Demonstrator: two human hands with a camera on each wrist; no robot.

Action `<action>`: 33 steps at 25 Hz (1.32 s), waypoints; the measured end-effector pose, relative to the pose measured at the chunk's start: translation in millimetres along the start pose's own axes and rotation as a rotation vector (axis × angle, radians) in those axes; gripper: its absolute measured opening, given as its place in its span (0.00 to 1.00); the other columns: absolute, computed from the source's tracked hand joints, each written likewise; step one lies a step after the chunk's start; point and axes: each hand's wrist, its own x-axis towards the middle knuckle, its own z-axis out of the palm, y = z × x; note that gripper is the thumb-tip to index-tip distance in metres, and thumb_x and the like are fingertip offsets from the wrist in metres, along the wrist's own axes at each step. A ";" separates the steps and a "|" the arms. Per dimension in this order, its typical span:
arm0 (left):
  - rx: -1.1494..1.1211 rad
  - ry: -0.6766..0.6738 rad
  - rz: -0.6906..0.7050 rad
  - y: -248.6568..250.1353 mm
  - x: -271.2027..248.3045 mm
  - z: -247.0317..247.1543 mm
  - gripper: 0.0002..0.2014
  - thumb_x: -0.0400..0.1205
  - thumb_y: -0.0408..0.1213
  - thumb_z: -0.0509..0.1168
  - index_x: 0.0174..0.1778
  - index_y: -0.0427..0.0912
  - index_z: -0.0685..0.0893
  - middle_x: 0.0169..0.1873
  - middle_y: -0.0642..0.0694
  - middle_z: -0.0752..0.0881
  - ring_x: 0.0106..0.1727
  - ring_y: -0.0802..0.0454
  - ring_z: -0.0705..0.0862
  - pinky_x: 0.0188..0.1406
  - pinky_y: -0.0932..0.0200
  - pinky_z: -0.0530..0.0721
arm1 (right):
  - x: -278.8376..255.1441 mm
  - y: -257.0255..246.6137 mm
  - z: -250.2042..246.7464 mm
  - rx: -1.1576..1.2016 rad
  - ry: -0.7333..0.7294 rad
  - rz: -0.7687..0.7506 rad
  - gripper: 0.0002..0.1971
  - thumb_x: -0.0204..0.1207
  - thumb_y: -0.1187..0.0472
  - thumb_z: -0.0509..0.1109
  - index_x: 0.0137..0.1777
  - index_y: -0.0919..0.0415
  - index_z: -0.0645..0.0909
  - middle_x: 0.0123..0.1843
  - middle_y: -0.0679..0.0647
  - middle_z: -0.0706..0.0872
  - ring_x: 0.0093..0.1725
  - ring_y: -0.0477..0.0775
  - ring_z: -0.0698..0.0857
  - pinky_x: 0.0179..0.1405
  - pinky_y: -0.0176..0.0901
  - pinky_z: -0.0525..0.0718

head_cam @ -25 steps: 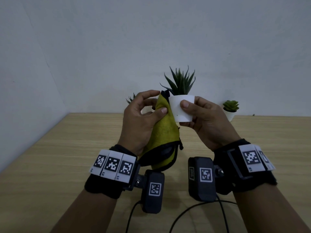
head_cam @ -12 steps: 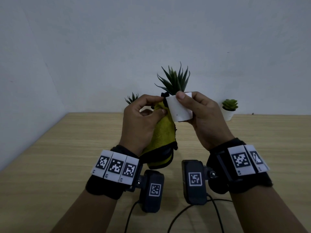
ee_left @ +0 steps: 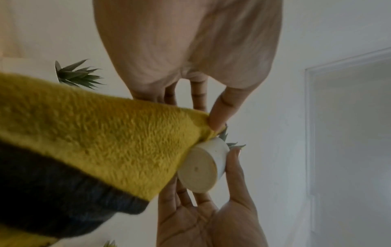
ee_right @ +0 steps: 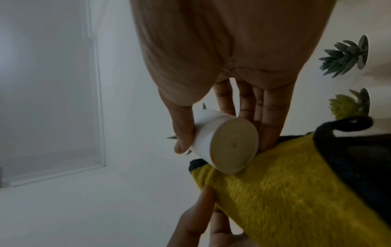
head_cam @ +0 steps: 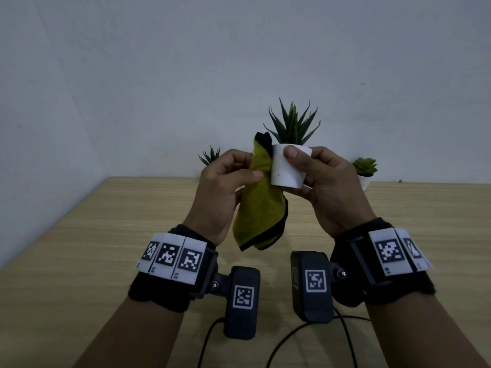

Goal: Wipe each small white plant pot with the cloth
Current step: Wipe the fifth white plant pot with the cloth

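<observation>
Since a moment earlier the pot had tilted back upright above the desk, right hand pinching it, left hand clamped on the cloth beside it; turning it steadily would wipe every side.

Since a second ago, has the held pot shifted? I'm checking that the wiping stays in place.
No. The held pot keeps its spot left of the back-right succulent; it only tipped leftward briefly and is now upright again.
</observation>
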 end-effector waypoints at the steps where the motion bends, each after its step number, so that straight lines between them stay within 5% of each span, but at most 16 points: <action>1: -0.022 -0.062 0.009 -0.9 -0.4 -0.3 0.08 0.71 0.29 0.68 0.45 0.38 0.84 0.44 0.40 0.85 0.47 0.45 0.84 0.43 0.55 0.85 | 0.6 -0.5 -1.0 0.006 0.012 0.004 0.24 0.57 0.53 0.80 0.49 0.66 0.82 0.50 0.62 0.88 0.45 0.56 0.90 0.37 0.46 0.89; 4: 0.063 -0.093 0.076 -6.5 -1.3 1.8 0.07 0.74 0.27 0.71 0.47 0.37 0.85 0.45 0.38 0.86 0.49 0.44 0.85 0.50 0.52 0.86 | 1.3 -0.7 -2.3 -0.005 0.052 0.005 0.27 0.53 0.50 0.81 0.50 0.66 0.82 0.49 0.62 0.88 0.44 0.55 0.90 0.34 0.45 0.88; 8: 0.187 0.088 0.168 -8.2 -1.6 5.8 0.08 0.75 0.30 0.74 0.48 0.36 0.88 0.45 0.39 0.90 0.48 0.46 0.88 0.49 0.49 0.88 | -0.3 -2.2 -0.7 -0.175 0.069 -0.063 0.22 0.58 0.43 0.78 0.41 0.62 0.84 0.39 0.54 0.89 0.40 0.52 0.89 0.32 0.46 0.87; 13: 0.287 0.179 0.250 -9.3 0.0 3.2 0.08 0.74 0.36 0.77 0.47 0.40 0.88 0.45 0.40 0.89 0.48 0.41 0.88 0.50 0.43 0.89 | -3.2 -3.2 4.0 -0.191 0.012 -0.032 0.23 0.63 0.44 0.75 0.47 0.63 0.89 0.45 0.60 0.90 0.40 0.54 0.89 0.30 0.46 0.87; 19: 0.353 -0.031 0.259 -7.3 -2.4 3.4 0.09 0.75 0.37 0.72 0.49 0.50 0.85 0.49 0.48 0.87 0.56 0.44 0.86 0.56 0.42 0.86 | -0.5 -2.0 -0.6 -0.137 0.131 -0.035 0.19 0.65 0.53 0.81 0.48 0.65 0.81 0.45 0.62 0.89 0.40 0.55 0.92 0.31 0.47 0.88; 23: 0.328 0.051 0.319 -9.1 -0.7 2.5 0.09 0.77 0.32 0.72 0.48 0.51 0.85 0.46 0.52 0.87 0.51 0.51 0.87 0.53 0.51 0.87 | -1.6 -4.1 0.4 -0.115 0.101 -0.057 0.20 0.67 0.51 0.80 0.47 0.67 0.81 0.39 0.57 0.88 0.36 0.55 0.90 0.32 0.50 0.88; 28: 0.299 0.070 0.343 -7.6 2.2 -1.6 0.11 0.77 0.28 0.73 0.48 0.49 0.87 0.43 0.54 0.89 0.48 0.59 0.88 0.48 0.62 0.86 | 2.0 -3.6 -8.0 -0.069 0.043 -0.059 0.06 0.75 0.62 0.74 0.48 0.63 0.81 0.38 0.55 0.88 0.36 0.54 0.87 0.35 0.49 0.87; 33: 0.292 0.089 0.364 -11.3 1.0 2.5 0.10 0.75 0.28 0.74 0.44 0.50 0.88 0.39 0.56 0.90 0.46 0.57 0.88 0.46 0.59 0.86 | 2.0 -1.6 -8.7 -0.053 0.013 -0.039 0.16 0.65 0.60 0.77 0.51 0.64 0.86 0.42 0.55 0.91 0.40 0.53 0.90 0.40 0.46 0.89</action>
